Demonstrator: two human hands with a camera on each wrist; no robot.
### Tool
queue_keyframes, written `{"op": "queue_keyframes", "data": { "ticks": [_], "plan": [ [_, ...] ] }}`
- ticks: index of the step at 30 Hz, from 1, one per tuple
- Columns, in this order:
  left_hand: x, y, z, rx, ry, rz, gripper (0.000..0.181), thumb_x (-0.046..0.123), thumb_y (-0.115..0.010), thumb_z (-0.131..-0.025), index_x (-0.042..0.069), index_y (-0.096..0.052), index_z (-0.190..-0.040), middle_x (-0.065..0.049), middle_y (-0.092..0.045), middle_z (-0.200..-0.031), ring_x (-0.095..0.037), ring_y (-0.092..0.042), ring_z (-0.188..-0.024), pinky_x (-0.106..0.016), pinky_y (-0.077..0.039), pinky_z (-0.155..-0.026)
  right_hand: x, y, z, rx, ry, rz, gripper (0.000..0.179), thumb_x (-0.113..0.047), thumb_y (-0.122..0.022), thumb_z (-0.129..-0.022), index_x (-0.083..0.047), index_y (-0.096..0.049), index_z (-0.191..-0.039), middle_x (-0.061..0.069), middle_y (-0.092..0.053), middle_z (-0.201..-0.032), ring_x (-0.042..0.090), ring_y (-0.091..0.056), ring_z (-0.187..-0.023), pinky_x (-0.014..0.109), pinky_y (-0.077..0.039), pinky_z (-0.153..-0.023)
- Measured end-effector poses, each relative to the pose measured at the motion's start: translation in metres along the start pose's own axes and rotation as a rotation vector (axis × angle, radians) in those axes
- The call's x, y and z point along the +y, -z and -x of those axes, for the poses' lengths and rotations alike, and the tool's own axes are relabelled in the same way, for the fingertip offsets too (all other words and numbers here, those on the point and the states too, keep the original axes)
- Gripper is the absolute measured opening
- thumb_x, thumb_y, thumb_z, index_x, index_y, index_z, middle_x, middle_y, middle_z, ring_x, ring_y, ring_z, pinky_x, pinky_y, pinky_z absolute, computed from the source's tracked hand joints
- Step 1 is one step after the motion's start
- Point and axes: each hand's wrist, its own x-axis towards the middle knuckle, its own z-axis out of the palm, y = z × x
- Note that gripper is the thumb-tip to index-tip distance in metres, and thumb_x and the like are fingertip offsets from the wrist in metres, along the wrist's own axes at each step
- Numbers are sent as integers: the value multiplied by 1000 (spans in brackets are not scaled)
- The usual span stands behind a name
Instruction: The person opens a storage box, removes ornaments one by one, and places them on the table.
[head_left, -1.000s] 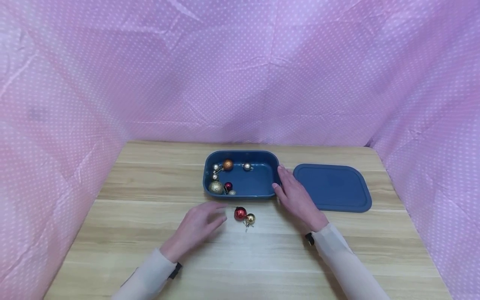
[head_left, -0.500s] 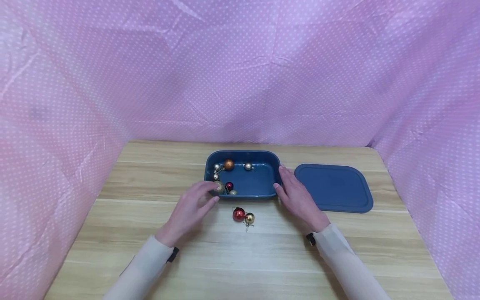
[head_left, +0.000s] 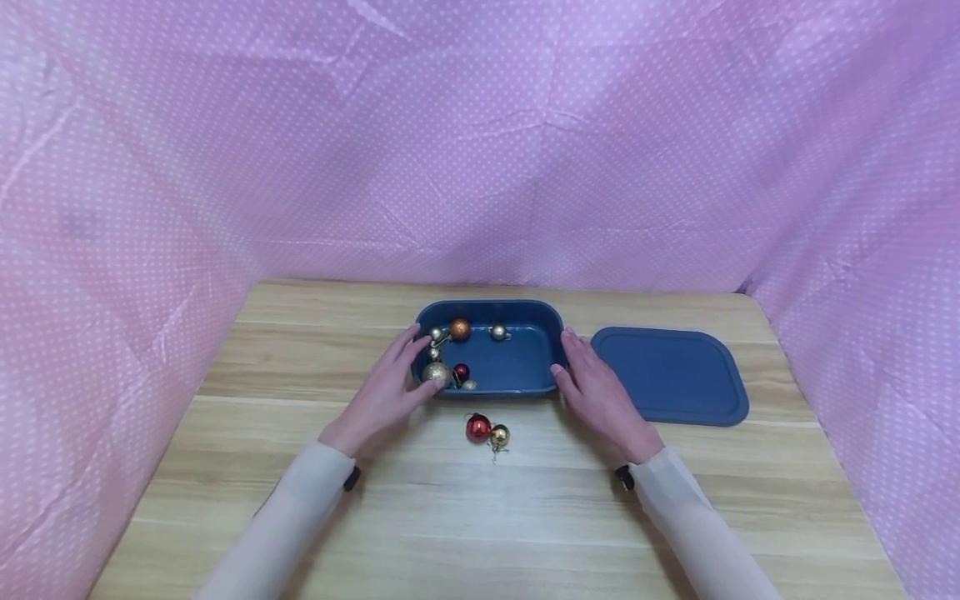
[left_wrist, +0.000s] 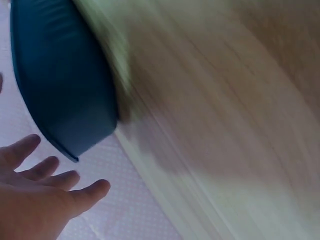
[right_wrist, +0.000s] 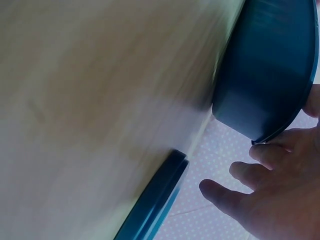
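A dark blue rectangular box (head_left: pixel 517 362) stands on the table, its top uncovered. My left hand (head_left: pixel 378 396) is at its left end, fingers spread by the rim and thumb near the front corner. At the right end, my right hand (head_left: pixel 600 400) lies along the wall with fingers extended. Inside, mostly to the left, are a large gold glitter bauble (head_left: pixel 437 373), an orange bauble (head_left: pixel 460 329), a dark red bauble (head_left: pixel 461 372) and several small pale ones. In front of the box lie a shiny red bauble (head_left: pixel 478 427) and a small gold bauble (head_left: pixel 499 436), close together.
The flat blue lid (head_left: pixel 671 375) lies on the table to the right of the box, beyond my right hand. Pink dotted cloth (head_left: pixel 480 167) surrounds the wooden table (head_left: pixel 480 525) at the back and sides.
My left hand has moved from the table beside the loose baubles, leftward and forward to the box's left end. The right hand has stayed at the right end.
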Motion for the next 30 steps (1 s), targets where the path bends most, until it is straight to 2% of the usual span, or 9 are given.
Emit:
{"op": "queue_keyframes", "data": {
  "ticks": [7, 13, 17, 19, 24, 30],
  "plan": [
    [-18, 5, -18, -50, 20, 37, 83, 57, -50, -105, 8, -22, -165, -13, -5, -174, -40, -8, -157, -63, -17, -123, 3, 1, -2, 2, -1, 8, 68, -42, -38, -113, -3, -19, -164, 14, -18, -171, 42, -19, -155, 62, -24, -122],
    [-29, 1, -30, -83, -33, 6, 75, 55, -31, -110, 9, -12, -167, -13, -4, -173, -42, -2, -157, -60, -9, -126, 5, 3, -3, -6, -10, 12, 67, -41, -38, -113, -3, -19, -164, 15, -18, -171, 42, -19, -155, 62, -23, -122],
    [-31, -2, -38, -87, -35, -15, 72, 55, -22, -111, 12, -7, -167, -9, -2, -174, -41, -1, -158, -57, -8, -127, 6, 4, -4, -11, -23, 18, 68, -43, -38, -112, -4, -19, -165, 14, -18, -171, 42, -18, -155, 63, -23, -122],
    [-32, -4, -40, -85, -31, -22, 71, 54, -21, -111, 12, -7, -167, -6, -1, -174, -41, -1, -158, -57, -8, -127, 7, 4, -4, -11, -26, 19, 68, -43, -38, -112, -4, -20, -165, 14, -18, -171, 42, -18, -155, 63, -23, -122],
    [-30, -8, -40, -67, -21, -57, 67, 45, -29, -113, 12, -8, -167, -6, -3, -174, -44, -2, -157, -66, -10, -123, 5, 6, -3, 6, -21, 46, 70, -46, -39, -111, -4, -22, -164, 15, -19, -171, 41, -16, -156, 67, -22, -121],
    [-25, -12, -38, -85, 12, -132, 72, 56, -24, -111, 16, -3, -167, -3, 0, -174, -39, 2, -158, -73, -10, -119, -12, 13, -8, 107, 86, 38, 68, -43, -51, -109, -3, -33, -161, 14, -27, -169, 38, -19, -156, 65, -22, -121]
  ]
}}
